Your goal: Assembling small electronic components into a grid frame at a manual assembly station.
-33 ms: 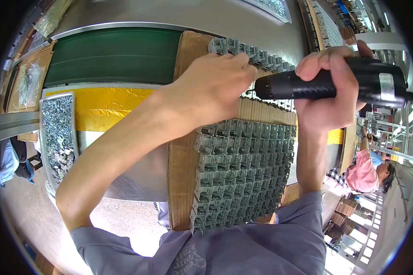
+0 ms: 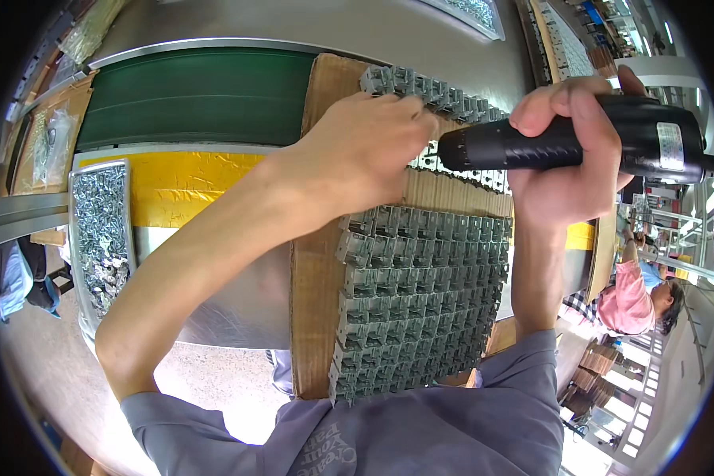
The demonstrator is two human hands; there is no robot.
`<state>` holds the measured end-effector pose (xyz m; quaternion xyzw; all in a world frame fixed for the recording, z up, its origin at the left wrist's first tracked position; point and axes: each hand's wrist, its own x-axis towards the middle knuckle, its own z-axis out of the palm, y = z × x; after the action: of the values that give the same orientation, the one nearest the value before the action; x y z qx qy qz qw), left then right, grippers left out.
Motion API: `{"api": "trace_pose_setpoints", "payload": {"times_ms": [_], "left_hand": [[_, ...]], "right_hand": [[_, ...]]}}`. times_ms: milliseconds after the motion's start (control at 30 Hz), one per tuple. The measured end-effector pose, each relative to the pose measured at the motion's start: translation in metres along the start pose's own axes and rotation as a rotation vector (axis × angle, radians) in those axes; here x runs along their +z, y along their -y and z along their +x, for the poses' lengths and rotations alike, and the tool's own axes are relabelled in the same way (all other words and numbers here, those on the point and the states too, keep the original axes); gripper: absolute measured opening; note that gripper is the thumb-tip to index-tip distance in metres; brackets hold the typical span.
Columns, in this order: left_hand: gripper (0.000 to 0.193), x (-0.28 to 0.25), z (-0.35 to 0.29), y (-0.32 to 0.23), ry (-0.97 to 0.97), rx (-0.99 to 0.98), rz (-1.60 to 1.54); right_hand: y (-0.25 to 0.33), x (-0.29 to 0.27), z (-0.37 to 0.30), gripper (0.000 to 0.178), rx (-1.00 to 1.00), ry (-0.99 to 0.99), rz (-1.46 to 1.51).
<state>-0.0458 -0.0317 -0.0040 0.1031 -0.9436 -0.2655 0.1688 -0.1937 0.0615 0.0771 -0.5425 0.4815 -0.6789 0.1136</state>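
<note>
My right hand (image 2: pixel 571 151) is wrapped round a black electric screwdriver (image 2: pixel 658 131), held almost level with its nose pointing left. Near that nose is my left hand (image 2: pixel 373 143), fingers bent and pressed together over a strip of pale metal parts (image 2: pixel 492 179); whatever they pinch is hidden, and they are slightly blurred. The screwdriver's tip ends close beside these fingers. Beyond the left hand runs a row of small grey metal brackets (image 2: pixel 444 94). Closer to my body, several more rows of the same brackets (image 2: pixel 420 301) stand packed together on a cardboard sheet (image 2: pixel 313 333).
At left stands a clear tray of small metal screws or fittings (image 2: pixel 99 238). A green belt (image 2: pixel 198 95) and a strip of yellow tape (image 2: pixel 190 190) lie left of the cardboard. Another tray (image 2: pixel 476 14) sits at the far edge. A person in pink (image 2: pixel 627 301) is off to the right.
My left hand has shifted slightly left along the strip. The screwdriver in my right hand has moved very slightly left and up. The brackets have stayed in place.
</note>
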Motion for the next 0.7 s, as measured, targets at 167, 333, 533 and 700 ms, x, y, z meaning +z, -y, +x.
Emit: {"api": "trace_pose_setpoints", "payload": {"times_ms": [167,333,533,700], "left_hand": [[0.038,0.023,-0.004,0.012,-0.182,0.052,-0.009],[0.04,0.024,-0.005,0.014,-0.184,0.05,-0.011],[0.033,0.028,-0.003,0.015,-0.18,0.036,-0.009],[0.041,0.024,-0.004,0.014,-0.172,0.04,-0.048]], "right_hand": [[-0.006,0.017,-0.009,0.032,-0.142,0.074,-0.192],[-0.005,0.02,-0.004,0.032,-0.179,0.153,-0.134],[-0.005,0.019,-0.007,0.047,-0.031,0.003,0.036],[-0.014,0.012,-0.002,0.039,-0.177,0.189,-0.044]]}}
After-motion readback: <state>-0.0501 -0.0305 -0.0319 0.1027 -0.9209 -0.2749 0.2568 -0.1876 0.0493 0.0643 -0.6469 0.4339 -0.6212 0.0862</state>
